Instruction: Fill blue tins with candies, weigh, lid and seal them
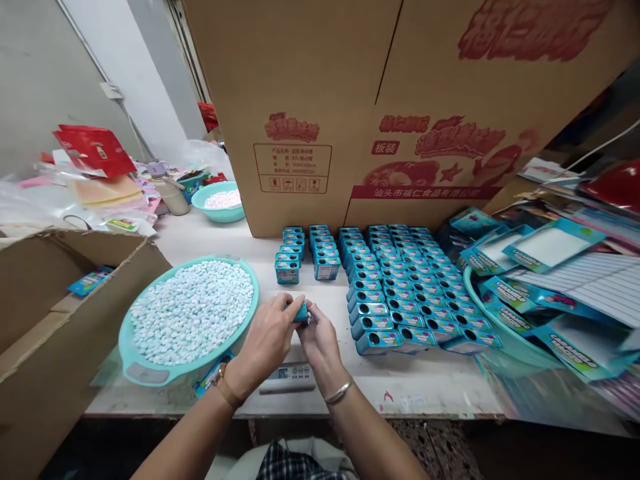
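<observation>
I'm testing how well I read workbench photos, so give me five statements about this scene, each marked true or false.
1. The left hand holds a small blue box, with the right hand beside it. True.
2. The metal bangle circles the left wrist. False: the bangle is on the right wrist.
3. A large cardboard carton stands behind the rows of blue boxes. True.
4. The digital scale sits on top of the carton. False: the scale lies on the table, near its front edge.
5. Pale pieces fill much of a teal basin. True.
</observation>
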A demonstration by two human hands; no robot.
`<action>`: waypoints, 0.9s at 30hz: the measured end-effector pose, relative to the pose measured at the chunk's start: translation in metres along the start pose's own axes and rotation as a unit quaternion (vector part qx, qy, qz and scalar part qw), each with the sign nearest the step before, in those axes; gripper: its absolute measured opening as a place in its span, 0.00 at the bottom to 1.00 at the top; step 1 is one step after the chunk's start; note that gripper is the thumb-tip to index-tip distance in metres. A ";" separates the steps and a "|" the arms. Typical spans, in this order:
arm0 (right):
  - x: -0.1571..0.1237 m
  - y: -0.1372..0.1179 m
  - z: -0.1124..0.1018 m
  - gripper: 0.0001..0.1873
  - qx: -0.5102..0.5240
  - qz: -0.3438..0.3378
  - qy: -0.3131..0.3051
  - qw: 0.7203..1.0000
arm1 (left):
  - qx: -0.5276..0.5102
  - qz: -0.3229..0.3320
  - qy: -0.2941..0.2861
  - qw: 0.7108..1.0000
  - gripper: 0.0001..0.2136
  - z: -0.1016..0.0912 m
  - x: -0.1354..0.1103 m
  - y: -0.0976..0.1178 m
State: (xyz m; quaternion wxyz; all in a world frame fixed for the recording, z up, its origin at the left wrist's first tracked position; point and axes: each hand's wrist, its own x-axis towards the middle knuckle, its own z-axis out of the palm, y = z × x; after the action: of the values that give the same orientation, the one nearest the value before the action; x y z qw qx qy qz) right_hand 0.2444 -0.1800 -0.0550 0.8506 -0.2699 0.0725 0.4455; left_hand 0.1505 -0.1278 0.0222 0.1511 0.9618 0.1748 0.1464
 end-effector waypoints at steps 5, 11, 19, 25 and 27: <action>0.003 -0.006 0.001 0.02 0.016 0.059 0.030 0.998 | -0.050 -0.013 0.019 0.998 0.22 0.008 -0.004 -0.008; 0.012 -0.013 -0.013 0.03 0.038 0.054 0.055 0.996 | -0.184 -0.053 0.075 0.979 0.18 0.024 -0.019 -0.025; 0.007 -0.035 -0.014 0.09 0.034 0.035 0.071 0.996 | -0.305 -0.160 0.127 0.930 0.15 0.053 -0.040 -0.028; 0.007 -0.036 -0.026 0.08 -0.007 0.035 0.063 0.997 | -0.416 -0.191 0.121 0.881 0.18 0.077 -0.046 -0.039; 0.007 -0.038 -0.028 0.08 -0.016 0.032 0.061 0.998 | -0.428 -0.187 0.115 0.877 0.18 0.079 -0.048 -0.044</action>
State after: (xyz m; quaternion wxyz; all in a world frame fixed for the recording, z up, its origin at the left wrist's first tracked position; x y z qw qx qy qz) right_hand 0.2821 -0.2074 -0.0663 0.8256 -0.3075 0.1254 0.4561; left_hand 0.1209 -0.1254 -0.0761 0.5516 0.7289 0.2880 0.2857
